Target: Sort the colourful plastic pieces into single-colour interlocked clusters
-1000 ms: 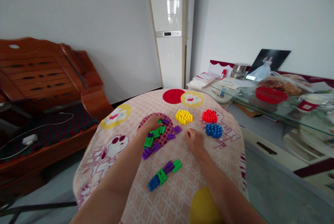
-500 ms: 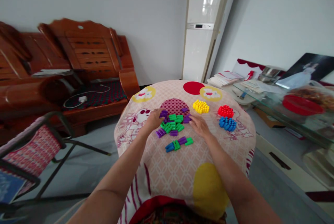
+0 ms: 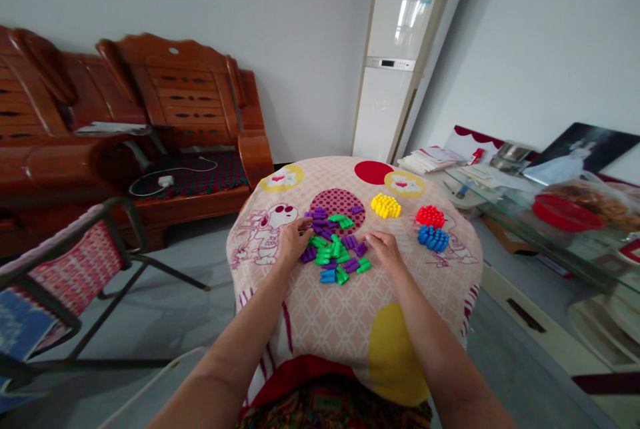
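A heap of small green and purple plastic pegs (image 3: 333, 246) lies on a table covered with a pink cartoon cloth (image 3: 350, 322). My left hand (image 3: 293, 241) rests at the heap's left side, fingers curved against the pegs. My right hand (image 3: 383, 249) lies at the heap's right side, fingers flat and touching the pegs. A blue peg (image 3: 327, 276) sits at the heap's near edge. Farther back stand separate clusters of yellow pegs (image 3: 385, 205), red pegs (image 3: 430, 216) and blue pegs (image 3: 433, 238).
A wooden sofa (image 3: 150, 122) stands at the left with a charger and cable on it. A folding chair (image 3: 60, 269) is at the near left. A white standing air conditioner (image 3: 395, 62) is behind the table. A cluttered glass table (image 3: 550, 209) is at the right.
Both hands have swept the green and purple pegs toward me, merging them with the row of joined pegs. The view has swung left and pulled back.
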Demonstrator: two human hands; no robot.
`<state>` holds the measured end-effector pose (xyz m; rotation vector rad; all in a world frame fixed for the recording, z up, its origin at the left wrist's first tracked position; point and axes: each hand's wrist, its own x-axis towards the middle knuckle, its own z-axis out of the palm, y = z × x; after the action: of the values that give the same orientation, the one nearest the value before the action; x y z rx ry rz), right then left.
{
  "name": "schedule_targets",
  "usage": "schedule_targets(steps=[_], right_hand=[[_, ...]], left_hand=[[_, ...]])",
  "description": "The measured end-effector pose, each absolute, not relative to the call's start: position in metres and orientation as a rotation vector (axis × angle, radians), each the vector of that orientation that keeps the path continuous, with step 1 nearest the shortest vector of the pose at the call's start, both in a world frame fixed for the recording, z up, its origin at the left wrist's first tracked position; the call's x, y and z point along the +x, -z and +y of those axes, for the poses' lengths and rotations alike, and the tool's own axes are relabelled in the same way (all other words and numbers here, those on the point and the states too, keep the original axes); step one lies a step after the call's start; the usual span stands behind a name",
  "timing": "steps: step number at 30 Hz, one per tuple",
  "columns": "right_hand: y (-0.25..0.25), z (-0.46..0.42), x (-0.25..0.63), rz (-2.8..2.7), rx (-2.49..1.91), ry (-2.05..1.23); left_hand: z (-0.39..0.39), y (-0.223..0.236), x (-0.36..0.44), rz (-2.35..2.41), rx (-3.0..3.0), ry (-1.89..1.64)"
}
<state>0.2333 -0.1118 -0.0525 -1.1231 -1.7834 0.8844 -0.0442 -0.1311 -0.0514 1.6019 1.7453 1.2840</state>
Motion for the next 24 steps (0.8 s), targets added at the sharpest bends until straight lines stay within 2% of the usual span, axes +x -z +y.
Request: schedule_targets(steps=[7,16,20,24], right_hand=[[0.06,-0.095,0.216,-1.832,-1.18,-0.62],[0.039,-0.06,0.156,-2.258,-1.509,-0.198],[0.036,-0.065,0.183,-2.273,-1.541,-0.138],[0.04,-0.07,0.234,-2.05,-1.552,-0.17]], left_hand=[[-0.13,0.059,-0.046,1.827,1.624,-1.369],[-0.127,0.067,-0.051,1.823,1.708,-1.321],[-0.128,0.066,-0.052,1.815,1.718,-1.315],[-0.129,0.064,-0.05,1.85,1.731,-1.283]])
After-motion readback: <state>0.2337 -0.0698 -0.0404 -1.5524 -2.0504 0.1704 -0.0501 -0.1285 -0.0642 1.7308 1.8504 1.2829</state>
